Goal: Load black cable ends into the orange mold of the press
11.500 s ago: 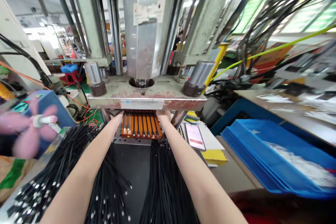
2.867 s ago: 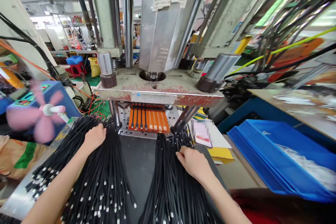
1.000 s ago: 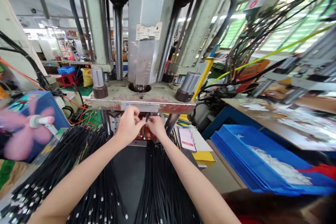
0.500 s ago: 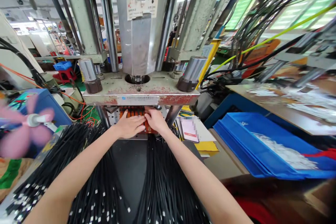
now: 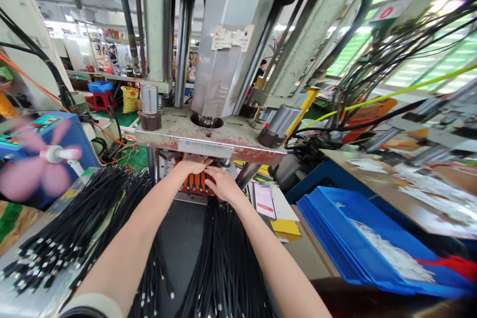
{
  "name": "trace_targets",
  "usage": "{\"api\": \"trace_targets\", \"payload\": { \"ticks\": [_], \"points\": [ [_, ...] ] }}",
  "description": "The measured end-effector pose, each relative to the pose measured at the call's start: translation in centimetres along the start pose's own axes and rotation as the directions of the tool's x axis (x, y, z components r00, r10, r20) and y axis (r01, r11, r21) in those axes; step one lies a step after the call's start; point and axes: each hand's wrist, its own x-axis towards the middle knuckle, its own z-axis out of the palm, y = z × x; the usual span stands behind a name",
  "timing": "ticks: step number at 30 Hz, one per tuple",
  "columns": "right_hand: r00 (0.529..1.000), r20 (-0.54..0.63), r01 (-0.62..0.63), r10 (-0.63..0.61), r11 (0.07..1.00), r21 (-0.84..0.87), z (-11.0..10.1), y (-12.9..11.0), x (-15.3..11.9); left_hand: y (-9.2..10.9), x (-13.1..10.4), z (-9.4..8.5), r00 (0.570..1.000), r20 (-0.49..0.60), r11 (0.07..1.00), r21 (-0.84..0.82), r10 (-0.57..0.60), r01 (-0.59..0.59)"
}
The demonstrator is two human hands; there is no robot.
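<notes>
Under the press's lower plate [image 5: 257, 151] lies an orange-brown mould block [image 5: 189, 185] with short black cable ends set side by side in its slots. My left hand [image 5: 194, 163] reaches over the back of the block, fingers stretched to the right and partly in the plate's shadow. Over the block's right side is my right hand [image 5: 222, 185], its fingers pointing left and slightly apart, close to the left fingertips. No object shows in either hand. A thick bundle of black cables [image 5: 227, 253] hangs toward me from below the right hand.
More black cables with metal plug ends [image 5: 70, 228] lie on the left. A pink fan [image 5: 52, 154] spins at far left. To the right are a phone [image 5: 264, 201] on papers and blue trays [image 5: 335, 228] holding white pieces. Steel columns [image 5: 249, 175] flank the mould.
My left hand has moved farther back across the mould, exposing more slots in front. My right hand stays on the right side. The whole view has shifted and tilted.
</notes>
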Motion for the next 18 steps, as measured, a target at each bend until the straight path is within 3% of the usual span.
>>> {"api": "trace_targets", "payload": {
  "ticks": [3, 6, 8, 10, 12, 14, 16, 18],
  "points": [
    [0.987, -0.163, 0.017, -0.003, 0.996, 0.083, 0.3, 0.5, -1.4, -0.9, -5.0, 0.0, 0.995, -0.066, 0.997, 0.003, 0.076, -0.076],
    [0.935, -0.337, -0.075, 0.113, 0.989, 0.124, 0.4, 1.3, -4.9, -3.9, -11.4, 0.9, 0.958, -0.265, 0.993, 0.047, 0.113, -0.105],
    [0.93, -0.263, -0.265, 0.258, 0.964, 0.007, 0.6, 1.7, -7.9, -6.6, -15.2, 1.8, 0.947, -0.319, 0.985, 0.143, -0.049, 0.099],
    [0.91, -0.087, -0.415, 0.406, 0.885, -0.21, 0.9, 2.0, -10.3, -9.2, -17.7, 2.5, 0.907, -0.28, 0.908, 0.186, -0.316, 0.374],
    [0.871, 0.06, -0.437, 0.487, 0.826, -0.356, 1.1, 2.2, -11.7, -11.3, -18.7, 2.9, 0.848, -0.183, 0.835, 0.165, -0.497, 0.525],
    [0.857, 0.148, -0.416, 0.493, 0.834, -0.363, 1.3, 2.3, -12.3, -12.5, -18.7, 2.8, 0.833, -0.099, 0.825, 0.116, -0.544, 0.552],
    [0.855, 0.157, -0.437, 0.495, 0.849, -0.298, 1.3, 2.4, -12.3, -12.7, -18.2, 2.2, 0.84, -0.096, 0.836, 0.083, -0.535, 0.542],
    [0.856, 0.069, -0.486, 0.512, 0.844, -0.229, 1.0, 2.3, -12.3, -12.1, -18.0, 1.3, 0.843, -0.116, 0.843, 0.063, -0.526, 0.534]
  ]
}}
